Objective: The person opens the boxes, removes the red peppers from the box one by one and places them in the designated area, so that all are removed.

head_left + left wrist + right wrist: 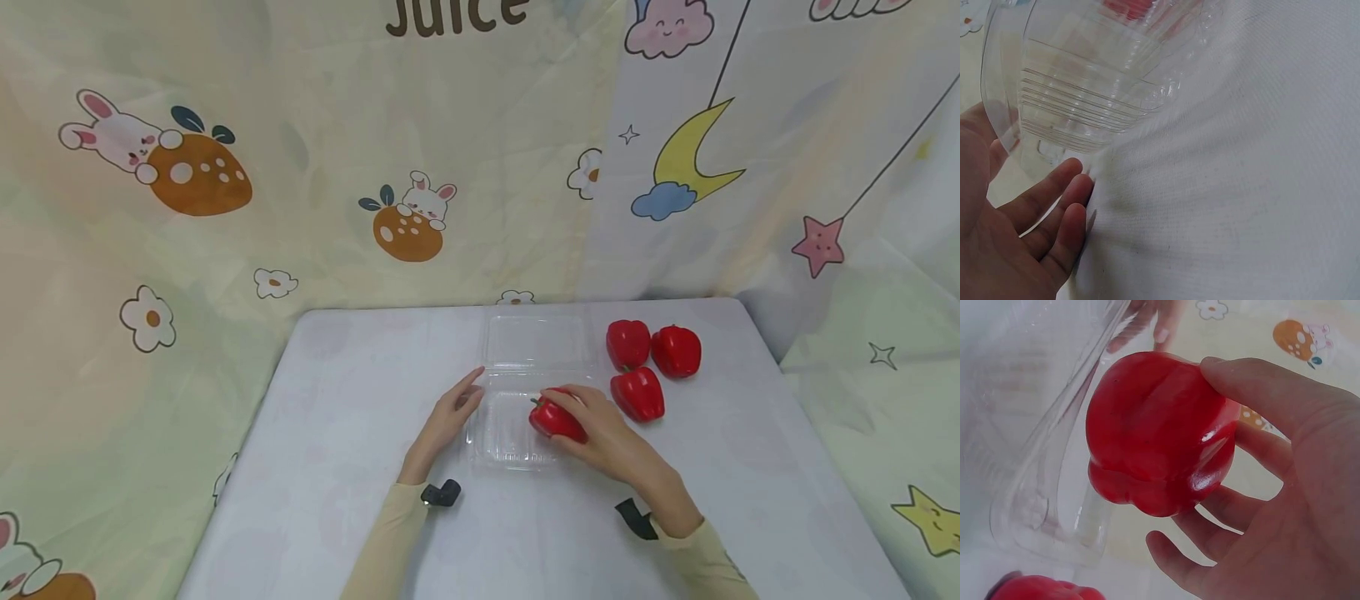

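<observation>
**Pepper held at open clamshell**

Right hand (600,429) fingers are curling round a glossy red bell pepper (557,419), frame centre, over the clear plastic clamshell box (517,400). Left hand (448,417), fingers straight, is touching the box's left edge. Three more red peppers (651,367) are lying just right.

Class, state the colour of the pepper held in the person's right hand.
Glossy red; the pepper in the right hand shows best in the right wrist view.

Four red peppers: one held (556,419) and three loose (639,393) (627,342) (677,351). One clear plastic clamshell box (517,367). Two hands (448,414) (603,429).
</observation>
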Demonstrator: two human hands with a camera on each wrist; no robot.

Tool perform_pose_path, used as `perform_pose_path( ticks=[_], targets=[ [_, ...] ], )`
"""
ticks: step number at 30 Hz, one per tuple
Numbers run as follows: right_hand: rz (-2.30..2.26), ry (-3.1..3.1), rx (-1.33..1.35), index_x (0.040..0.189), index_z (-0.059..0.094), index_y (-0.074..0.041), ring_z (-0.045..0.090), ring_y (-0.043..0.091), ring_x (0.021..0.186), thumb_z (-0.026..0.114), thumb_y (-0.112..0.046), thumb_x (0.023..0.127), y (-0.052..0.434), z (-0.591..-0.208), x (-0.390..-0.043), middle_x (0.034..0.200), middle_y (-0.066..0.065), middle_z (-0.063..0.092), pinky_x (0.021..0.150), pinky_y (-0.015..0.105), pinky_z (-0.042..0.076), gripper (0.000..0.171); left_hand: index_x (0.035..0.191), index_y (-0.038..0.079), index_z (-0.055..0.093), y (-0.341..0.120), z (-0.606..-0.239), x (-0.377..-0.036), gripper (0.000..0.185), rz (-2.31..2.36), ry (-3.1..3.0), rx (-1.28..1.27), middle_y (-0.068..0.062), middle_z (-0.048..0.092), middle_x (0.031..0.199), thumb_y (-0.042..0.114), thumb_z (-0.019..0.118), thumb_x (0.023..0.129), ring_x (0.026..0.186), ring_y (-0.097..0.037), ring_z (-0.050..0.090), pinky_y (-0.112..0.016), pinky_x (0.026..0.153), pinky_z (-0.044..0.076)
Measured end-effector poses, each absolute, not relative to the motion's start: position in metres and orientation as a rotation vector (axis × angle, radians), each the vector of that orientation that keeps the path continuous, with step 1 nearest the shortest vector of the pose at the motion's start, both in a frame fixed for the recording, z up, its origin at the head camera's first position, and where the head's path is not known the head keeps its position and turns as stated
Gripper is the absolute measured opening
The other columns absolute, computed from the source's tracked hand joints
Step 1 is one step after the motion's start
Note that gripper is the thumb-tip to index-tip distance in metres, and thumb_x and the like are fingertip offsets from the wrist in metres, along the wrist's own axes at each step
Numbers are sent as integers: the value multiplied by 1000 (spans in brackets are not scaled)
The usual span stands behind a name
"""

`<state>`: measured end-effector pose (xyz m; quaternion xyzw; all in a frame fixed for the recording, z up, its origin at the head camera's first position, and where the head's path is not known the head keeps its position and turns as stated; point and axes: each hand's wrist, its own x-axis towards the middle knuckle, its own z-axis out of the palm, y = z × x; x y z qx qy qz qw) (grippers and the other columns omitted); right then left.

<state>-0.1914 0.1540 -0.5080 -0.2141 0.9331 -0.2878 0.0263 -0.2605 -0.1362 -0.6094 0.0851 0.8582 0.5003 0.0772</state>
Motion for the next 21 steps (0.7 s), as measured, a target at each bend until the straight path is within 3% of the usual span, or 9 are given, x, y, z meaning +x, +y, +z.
perform_pose_path(
  ticks=[21],
  targets=[
    [-915,2905,-591,147,48,-24,48,35,130,94,-27,64,169,-506,-191,142,12,50,85,52,60,95,153,38,40,-135,-607,-260,51,1491,2575,247,-13,62,139,37,53,104,123,-33,63,-56,106,48]
  ],
)
